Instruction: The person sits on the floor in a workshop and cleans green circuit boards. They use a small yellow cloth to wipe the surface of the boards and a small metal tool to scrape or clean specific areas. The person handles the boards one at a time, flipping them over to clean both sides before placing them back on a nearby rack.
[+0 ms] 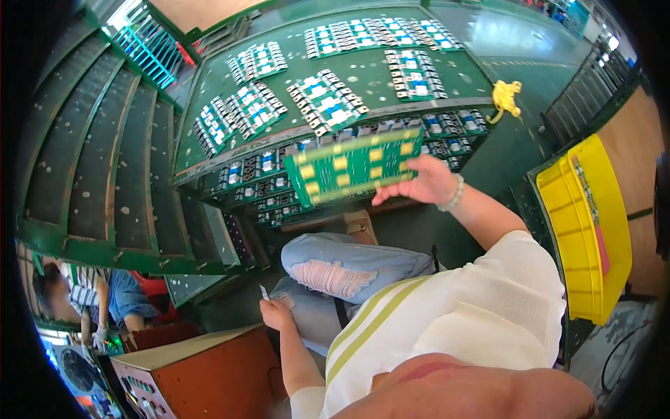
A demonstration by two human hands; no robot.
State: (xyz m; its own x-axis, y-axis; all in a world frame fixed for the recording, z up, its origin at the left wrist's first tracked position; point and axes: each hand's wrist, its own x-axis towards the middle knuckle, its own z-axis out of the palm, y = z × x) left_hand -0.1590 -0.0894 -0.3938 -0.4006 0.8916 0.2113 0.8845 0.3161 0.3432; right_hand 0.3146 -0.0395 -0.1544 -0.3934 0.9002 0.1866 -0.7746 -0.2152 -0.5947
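My right hand (427, 183) grips the right end of a green circuit board (357, 167), fingers bent around its lower edge. Rows of gold-coloured square pads cover the face turned to me, and the board hangs tilted in front of the rack. Down by my thigh, my left hand (276, 314) is closed around a small whitish piece (264, 292) whose tip sticks out above the fingers; its kind cannot be made out. Behind the held board, several assembled circuit boards (328, 102) with white, blue and black parts lie on the green tabletop (293, 70).
More boards fill the shelves (276, 183) under the tabletop. Green slatted racking (105, 167) rises at left, with a co-worker (105, 286) below it. An orange-brown cabinet (209, 377) is near my left arm, a yellow bin (569, 237) at right. A yellow object (505, 99) hangs at the table corner.
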